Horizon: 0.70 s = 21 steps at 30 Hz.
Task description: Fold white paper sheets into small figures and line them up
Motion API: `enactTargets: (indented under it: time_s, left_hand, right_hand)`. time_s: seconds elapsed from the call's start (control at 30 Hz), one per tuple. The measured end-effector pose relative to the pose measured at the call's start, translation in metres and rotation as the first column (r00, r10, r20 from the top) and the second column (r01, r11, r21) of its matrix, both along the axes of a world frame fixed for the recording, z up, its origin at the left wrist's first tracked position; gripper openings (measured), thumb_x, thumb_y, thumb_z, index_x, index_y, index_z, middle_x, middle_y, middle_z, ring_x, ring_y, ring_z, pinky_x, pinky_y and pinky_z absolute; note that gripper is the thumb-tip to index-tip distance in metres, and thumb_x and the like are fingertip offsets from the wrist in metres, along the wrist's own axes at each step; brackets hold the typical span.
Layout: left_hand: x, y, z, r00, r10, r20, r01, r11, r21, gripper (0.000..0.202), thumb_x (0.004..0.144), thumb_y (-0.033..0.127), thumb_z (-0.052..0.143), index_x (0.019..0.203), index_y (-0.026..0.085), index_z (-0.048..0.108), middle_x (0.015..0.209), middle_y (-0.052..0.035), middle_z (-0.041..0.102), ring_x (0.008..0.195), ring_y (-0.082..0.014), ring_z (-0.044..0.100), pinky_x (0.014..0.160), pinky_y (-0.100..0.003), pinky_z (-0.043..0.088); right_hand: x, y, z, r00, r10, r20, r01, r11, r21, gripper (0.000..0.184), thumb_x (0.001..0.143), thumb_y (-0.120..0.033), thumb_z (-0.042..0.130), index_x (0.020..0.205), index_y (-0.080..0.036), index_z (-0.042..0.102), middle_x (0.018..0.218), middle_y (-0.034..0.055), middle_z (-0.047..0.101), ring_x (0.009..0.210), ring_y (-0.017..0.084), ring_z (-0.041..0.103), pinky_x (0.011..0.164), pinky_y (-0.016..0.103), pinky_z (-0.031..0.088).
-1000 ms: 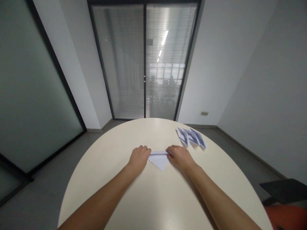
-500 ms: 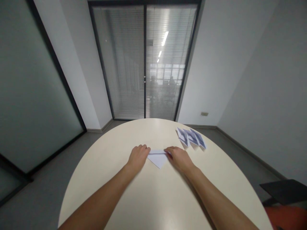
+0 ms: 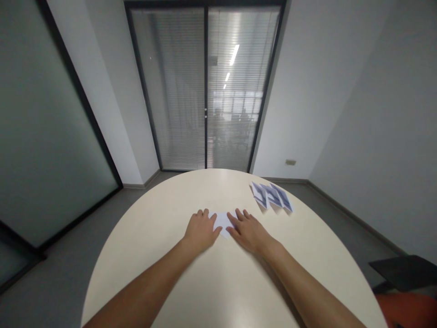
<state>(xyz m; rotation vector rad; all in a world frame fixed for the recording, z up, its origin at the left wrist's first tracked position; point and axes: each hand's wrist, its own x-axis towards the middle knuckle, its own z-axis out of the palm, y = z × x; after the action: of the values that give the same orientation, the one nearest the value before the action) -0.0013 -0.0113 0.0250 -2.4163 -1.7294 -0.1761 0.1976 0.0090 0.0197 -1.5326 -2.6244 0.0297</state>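
A small piece of folded white paper (image 3: 222,220) lies flat on the round cream table (image 3: 211,291). On its left side rests my left hand (image 3: 202,230), fingers spread and pressed down. Opposite it, my right hand (image 3: 248,231) lies on the paper's right side, also with fingers apart. Between the two thumbs and forefingers the middle of the paper shows; its outer parts are hidden under the hands. Several folded paper pieces (image 3: 272,196) with grey-blue shading stand in a row at the table's far right.
Beyond the table's far edge is a glazed partition with blinds (image 3: 206,91). A frosted glass panel (image 3: 51,127) stands on the left. At the lower right is a chair with a red seat (image 3: 406,310) and a dark part (image 3: 406,272) above it.
Both hands have gone from gripping the paper's upper fold at its ends to lying spread on it. The raised fold strip is now flat, and the thumbs have moved inward.
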Motion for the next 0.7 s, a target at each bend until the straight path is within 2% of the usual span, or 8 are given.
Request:
enactTargets:
  time_s: [0.07,0.17,0.23,0.3,0.4,0.47,0.7]
  left_hand:
    - [-0.001,0.001,-0.005,1.0,-0.002,0.016,0.002,1.0,-0.003,0.046,0.098,0.046,0.042,0.133,0.02,0.057,0.121,-0.0165,0.063,0.109,-0.0331,0.058,0.09,-0.046,0.047]
    - [-0.001,0.003,-0.016,0.999,0.008,0.049,-0.007,1.0,-0.014,0.052,0.099,0.047,0.038,0.144,0.022,0.048,0.141,-0.0176,0.052,0.127,-0.0373,0.049,0.104,-0.052,0.038]
    - [0.001,0.003,-0.022,0.997,0.02,0.072,-0.017,0.999,-0.041,0.056,0.099,0.048,0.037,0.148,0.023,0.042,0.152,-0.0173,0.042,0.138,-0.0397,0.039,0.11,-0.056,0.03]
    - [0.003,0.003,-0.026,0.996,-0.001,0.092,0.009,0.996,-0.088,0.057,0.099,0.044,0.035,0.151,0.02,0.038,0.157,-0.016,0.035,0.144,-0.0377,0.03,0.115,-0.055,0.026]
    - [0.005,0.003,-0.027,0.993,-0.043,0.111,0.059,0.988,-0.146,0.059,0.099,0.038,0.033,0.153,0.016,0.032,0.16,-0.0141,0.027,0.148,-0.0343,0.022,0.117,-0.053,0.023]
    - [0.005,0.003,-0.027,0.993,-0.04,0.111,0.059,0.983,-0.171,0.06,0.099,0.039,0.032,0.154,0.015,0.029,0.162,-0.0138,0.024,0.149,-0.035,0.02,0.118,-0.053,0.023]
    - [0.0,0.011,-0.031,0.993,-0.026,0.117,0.047,0.983,-0.179,0.067,0.1,0.048,0.029,0.154,0.008,0.027,0.161,-0.021,0.019,0.15,-0.0348,0.015,0.118,-0.053,0.02]
  right_hand:
    - [-0.002,0.0,-0.005,1.0,-0.018,-0.008,0.018,0.999,-0.039,0.065,0.099,-0.056,0.033,0.153,-0.02,0.036,0.157,0.02,0.032,0.143,0.043,0.029,0.113,0.057,0.024]
    - [-0.002,0.003,-0.009,0.997,-0.023,-0.067,0.013,0.991,-0.136,0.071,0.097,-0.067,0.028,0.155,-0.027,0.029,0.163,0.0135,0.019,0.148,0.045,0.012,0.115,0.062,0.014]
    - [-0.002,0.005,-0.01,0.994,0.01,-0.11,-0.028,0.986,-0.166,0.071,0.096,-0.069,0.026,0.155,-0.031,0.028,0.164,0.0097,0.016,0.149,0.042,0.007,0.117,0.063,0.008]
    - [-0.001,0.007,-0.01,0.988,0.067,-0.139,-0.09,0.982,-0.165,0.07,0.097,-0.067,0.026,0.156,-0.029,0.028,0.163,0.0091,0.017,0.15,0.038,0.007,0.118,0.061,0.004]
    - [-0.002,0.008,-0.011,0.976,0.137,-0.167,-0.166,0.97,-0.175,0.069,0.099,-0.061,0.026,0.157,-0.022,0.025,0.163,0.0107,0.017,0.151,0.03,0.011,0.121,0.053,0.007]
    - [-0.003,0.009,-0.011,0.976,0.137,-0.17,-0.168,0.968,-0.184,0.072,0.099,-0.061,0.026,0.157,-0.017,0.023,0.163,0.0118,0.016,0.151,0.029,0.011,0.122,0.049,0.011]
    - [0.002,0.011,-0.013,0.993,0.005,-0.121,-0.022,0.99,-0.141,0.096,0.092,-0.075,0.025,0.154,-0.001,0.025,0.16,0.0226,0.017,0.15,0.035,0.012,0.121,0.048,0.017]
